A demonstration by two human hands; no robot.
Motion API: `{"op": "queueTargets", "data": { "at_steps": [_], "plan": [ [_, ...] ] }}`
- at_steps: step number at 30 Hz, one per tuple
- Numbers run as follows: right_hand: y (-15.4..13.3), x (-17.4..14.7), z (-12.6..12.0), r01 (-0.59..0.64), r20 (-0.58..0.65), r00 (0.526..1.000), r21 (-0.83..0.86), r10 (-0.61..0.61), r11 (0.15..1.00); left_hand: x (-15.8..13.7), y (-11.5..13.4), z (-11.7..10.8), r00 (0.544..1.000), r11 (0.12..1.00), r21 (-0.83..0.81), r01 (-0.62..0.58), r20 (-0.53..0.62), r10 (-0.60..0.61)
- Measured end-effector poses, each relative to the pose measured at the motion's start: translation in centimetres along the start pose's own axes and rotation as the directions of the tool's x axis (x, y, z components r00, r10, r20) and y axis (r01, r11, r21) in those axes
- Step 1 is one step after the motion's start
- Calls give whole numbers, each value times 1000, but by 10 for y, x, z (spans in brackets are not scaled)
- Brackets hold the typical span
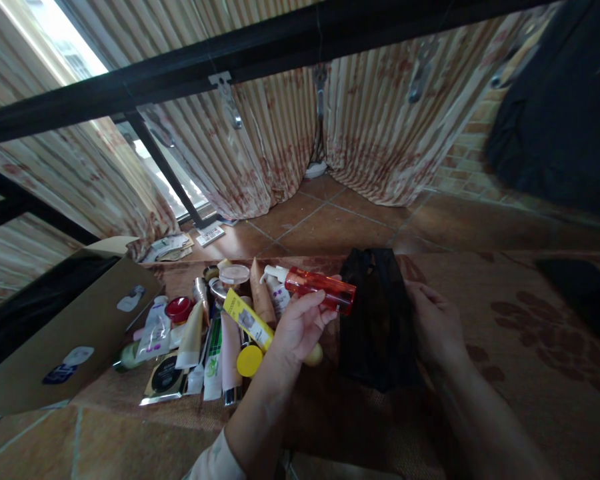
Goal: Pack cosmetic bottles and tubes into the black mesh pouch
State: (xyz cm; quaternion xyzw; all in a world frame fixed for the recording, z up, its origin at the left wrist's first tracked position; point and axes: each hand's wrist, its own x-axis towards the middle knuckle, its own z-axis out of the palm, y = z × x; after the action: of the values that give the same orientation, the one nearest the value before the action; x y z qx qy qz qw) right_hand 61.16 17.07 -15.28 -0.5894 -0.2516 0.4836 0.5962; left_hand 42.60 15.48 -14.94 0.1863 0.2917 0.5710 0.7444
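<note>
Left hand (pixel 300 330) grips red pump bottle (pixel 313 280) between thumb and fingers, raised above brown patterned cloth (pixel 540 327), base end toward black bag (pixel 401 327). Right hand (pixel 439 323) at bag's right edge; cannot tell whether fingers close on it. Yellow package (pixel 250 321) shows dark lettering, too small to read. Stickers on cardboard box (pixel 97 333), far left, equally illegible.

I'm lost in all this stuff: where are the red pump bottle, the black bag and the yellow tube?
Red pump bottle (pixel 307 283): head view, on its body.
Black bag (pixel 356 323): head view, on its side.
Yellow tube (pixel 249 321): head view, on its printed face.
</note>
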Motion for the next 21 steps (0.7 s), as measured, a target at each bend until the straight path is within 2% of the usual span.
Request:
{"op": "queueTargets", "data": {
  "at_steps": [9, 15, 21],
  "plan": [
    [-5, -3, 1, -15, -5, 1000, -10, 15, 1000, -1, -1, 0, 995, 990, 100, -98, 28, 96],
    [-5, -3, 0, 3, -12, 1000, -55, -4, 998, -1, -2, 1, 994, 983, 148, -110, 36, 106],
    [-4, -2, 1, -11, -21, 1000, -15, 11, 1000, 0, -3, 0, 990, 973, 186, -140, 38, 135]
  ]
}}
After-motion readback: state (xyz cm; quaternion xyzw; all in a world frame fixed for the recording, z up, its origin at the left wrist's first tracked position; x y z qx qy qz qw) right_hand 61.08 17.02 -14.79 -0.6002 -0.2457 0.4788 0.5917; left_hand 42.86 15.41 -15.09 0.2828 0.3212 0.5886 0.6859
